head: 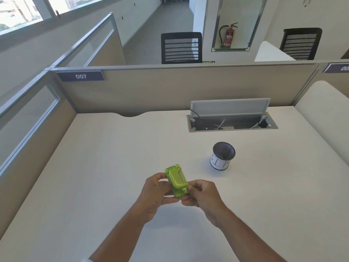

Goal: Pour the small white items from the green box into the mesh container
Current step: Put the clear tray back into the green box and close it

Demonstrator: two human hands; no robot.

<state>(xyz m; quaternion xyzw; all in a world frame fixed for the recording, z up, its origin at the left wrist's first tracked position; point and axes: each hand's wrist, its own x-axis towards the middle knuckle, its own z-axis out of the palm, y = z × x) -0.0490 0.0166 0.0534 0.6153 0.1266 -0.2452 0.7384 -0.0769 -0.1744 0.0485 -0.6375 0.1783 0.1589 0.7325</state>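
A small bright green box point(176, 180) is held above the white desk, near its front middle. My left hand point(154, 191) grips its left side and my right hand point(202, 194) pinches its lower right corner. The box is tilted, with its raised green lid facing up. No small white items show. The black mesh container point(223, 155), with a white paper label around its lower half, stands upright to the right and farther back, apart from both hands.
An open cable tray point(232, 122) with its grey flap raised is set into the white desk point(113, 157) behind the container. Beige partition walls close off the back and left. A second desk surface point(324, 110) adjoins at the right.
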